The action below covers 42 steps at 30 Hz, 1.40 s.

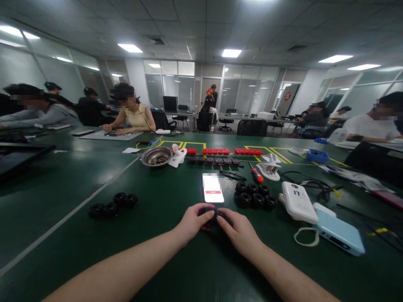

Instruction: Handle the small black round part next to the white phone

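Over the near middle of the green table, my left hand (pixel 195 221) and my right hand (pixel 241 230) are both closed on a small black part (pixel 216 213). Thumbs and fingertips cover much of it, so its exact kind is hard to make out. Just beyond my fingers lies a phone (pixel 213 195) with a lit white screen. Several black toy tires (pixel 256 195) are grouped to the right of the phone, and several more black tires (pixel 113 204) lie to the left.
Farther back are a metal bowl (pixel 156 157) with small parts, red strips (pixel 216 151), a dark strip (pixel 217 161) and a red screwdriver (pixel 257 174). On the right lie a white power bank (pixel 299 202), a light blue box (pixel 340 230) and cables. Other people sit around.
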Motion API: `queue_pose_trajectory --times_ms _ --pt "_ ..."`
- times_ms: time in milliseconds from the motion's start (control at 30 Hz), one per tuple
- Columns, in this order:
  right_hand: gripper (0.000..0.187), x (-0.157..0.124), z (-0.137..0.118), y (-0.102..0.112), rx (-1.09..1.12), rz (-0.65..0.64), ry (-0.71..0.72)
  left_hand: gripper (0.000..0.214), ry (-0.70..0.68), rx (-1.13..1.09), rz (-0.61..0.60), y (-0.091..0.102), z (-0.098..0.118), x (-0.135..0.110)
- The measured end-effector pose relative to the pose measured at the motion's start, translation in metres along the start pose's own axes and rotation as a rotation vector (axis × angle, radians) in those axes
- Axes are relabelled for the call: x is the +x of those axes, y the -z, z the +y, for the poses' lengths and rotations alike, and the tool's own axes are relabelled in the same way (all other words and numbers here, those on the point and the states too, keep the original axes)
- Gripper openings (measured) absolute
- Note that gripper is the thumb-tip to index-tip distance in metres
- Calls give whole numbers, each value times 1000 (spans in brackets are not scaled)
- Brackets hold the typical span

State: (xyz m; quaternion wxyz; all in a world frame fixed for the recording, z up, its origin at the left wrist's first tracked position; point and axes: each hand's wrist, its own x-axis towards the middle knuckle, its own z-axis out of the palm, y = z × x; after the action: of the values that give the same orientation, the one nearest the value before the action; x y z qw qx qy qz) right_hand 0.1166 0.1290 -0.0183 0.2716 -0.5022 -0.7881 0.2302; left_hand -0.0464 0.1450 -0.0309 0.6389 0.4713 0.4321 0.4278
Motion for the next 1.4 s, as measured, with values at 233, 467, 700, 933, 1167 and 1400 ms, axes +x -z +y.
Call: queue_pose_trajectory --times_ms 233,467,700,933,1167,1400 --pt "32 0 1 -3 -33 77 89 33 20 -11 -14 1 3 -1" --pt "35 -2 -4 2 -17 36 -43 33 10 6 0 -1 3 -3" --pt "22 0 1 3 -39 59 33 34 26 37 -42 -2 1 1" --pt "27 2 5 2 59 60 27 33 11 7 -48 0 -1 1" --pt "28 4 8 -4 71 76 93 31 5 17 -24 -1 -1 0" --pt "27 4 4 -2 15 40 42 31 -34 11 9 -1 -3 1"
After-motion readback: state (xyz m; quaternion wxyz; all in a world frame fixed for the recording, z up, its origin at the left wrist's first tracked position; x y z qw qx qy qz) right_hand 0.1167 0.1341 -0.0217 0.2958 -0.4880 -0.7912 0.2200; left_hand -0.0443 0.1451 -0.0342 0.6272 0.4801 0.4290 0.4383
